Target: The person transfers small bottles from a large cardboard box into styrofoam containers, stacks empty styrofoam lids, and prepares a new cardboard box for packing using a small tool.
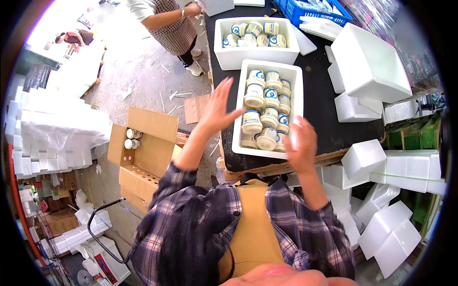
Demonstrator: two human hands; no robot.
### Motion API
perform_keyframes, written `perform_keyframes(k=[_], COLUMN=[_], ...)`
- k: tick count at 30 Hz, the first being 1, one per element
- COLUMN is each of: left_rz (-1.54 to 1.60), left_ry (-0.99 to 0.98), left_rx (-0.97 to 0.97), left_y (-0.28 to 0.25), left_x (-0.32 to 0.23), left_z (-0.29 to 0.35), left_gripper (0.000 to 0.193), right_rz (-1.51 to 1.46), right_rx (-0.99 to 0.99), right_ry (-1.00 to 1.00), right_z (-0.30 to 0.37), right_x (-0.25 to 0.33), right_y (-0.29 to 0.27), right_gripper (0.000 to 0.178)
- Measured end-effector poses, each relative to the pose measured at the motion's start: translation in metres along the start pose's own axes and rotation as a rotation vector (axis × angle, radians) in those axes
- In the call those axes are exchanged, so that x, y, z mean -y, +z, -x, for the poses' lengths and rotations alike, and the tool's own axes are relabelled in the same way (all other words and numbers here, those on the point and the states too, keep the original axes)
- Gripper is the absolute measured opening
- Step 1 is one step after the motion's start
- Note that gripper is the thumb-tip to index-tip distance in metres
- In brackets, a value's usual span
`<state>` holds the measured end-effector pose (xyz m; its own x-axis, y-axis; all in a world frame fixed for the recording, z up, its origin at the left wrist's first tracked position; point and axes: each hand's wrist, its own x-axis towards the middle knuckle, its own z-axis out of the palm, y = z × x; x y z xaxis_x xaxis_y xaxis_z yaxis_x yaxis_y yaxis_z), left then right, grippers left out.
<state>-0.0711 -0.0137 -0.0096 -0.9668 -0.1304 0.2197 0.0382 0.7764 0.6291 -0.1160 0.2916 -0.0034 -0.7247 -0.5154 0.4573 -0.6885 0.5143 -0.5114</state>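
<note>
In front of me a white foam box (299, 88) holds several white tubs (251, 121) with blue and pale labels, stacked in rows. My left hand (219, 110) is raised just off the box's left side, fingers stretched out and thumb pointing at the tubs, with nothing in it. Near the box's right wall is my right hand (302, 145), slightly blurred, its thumb apart from the fingers and no tub in it. Whether it touches the wall I cannot tell.
A second foam box (257, 58) of similar tubs stands behind on the black table (317, 128). To the left, an open cardboard carton (155, 148) holds a few tubs (133, 133). Foam boxes (367, 62) pile up at right. Another person (167, 24) stands beyond the table's left edge.
</note>
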Motion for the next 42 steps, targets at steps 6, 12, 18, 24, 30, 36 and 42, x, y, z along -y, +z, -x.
perform_keyframes(k=[6, 12, 18, 24, 30, 36, 42], left_rz=[0.214, 0.269, 0.445, 0.575, 0.497, 0.496, 0.501], left_ry=[-0.344, -0.159, -0.066, -0.211, -0.279, -0.28, -0.202], left_rx=[0.206, 0.286, -0.294, -0.149, -0.168, -0.32, -0.468], left_y=[0.057, 0.011, -0.008, 0.021, 0.029, 0.013, -0.02], left_x=[-0.007, 0.07, 0.106, 0.121, 0.119, 0.084, 0.037], left_z=[0.105, 0.009, -0.049, 0.042, 0.128, 0.128, 0.125], left_gripper=[0.071, 0.055, 0.038, 0.032, 0.033, 0.025, 0.023], right_rz=[-0.818, -1.052, -1.154, -0.946, -0.265, 0.934, 0.688], right_rx=[0.192, -0.023, -0.043, 0.102, -0.157, -0.359, 0.049], right_ry=[0.67, 1.079, 1.125, 1.004, 0.158, 0.17, 0.127], right_z=[0.047, 0.056, -0.053, -0.14, -0.171, -0.187, -0.134], right_x=[-0.104, -0.011, -0.014, -0.062, -0.044, -0.13, -0.048], right_y=[0.046, 0.074, 0.152, 0.188, 0.107, -0.143, -0.156], right_gripper=[0.047, 0.038, 0.049, 0.068, 0.051, 0.063, 0.042])
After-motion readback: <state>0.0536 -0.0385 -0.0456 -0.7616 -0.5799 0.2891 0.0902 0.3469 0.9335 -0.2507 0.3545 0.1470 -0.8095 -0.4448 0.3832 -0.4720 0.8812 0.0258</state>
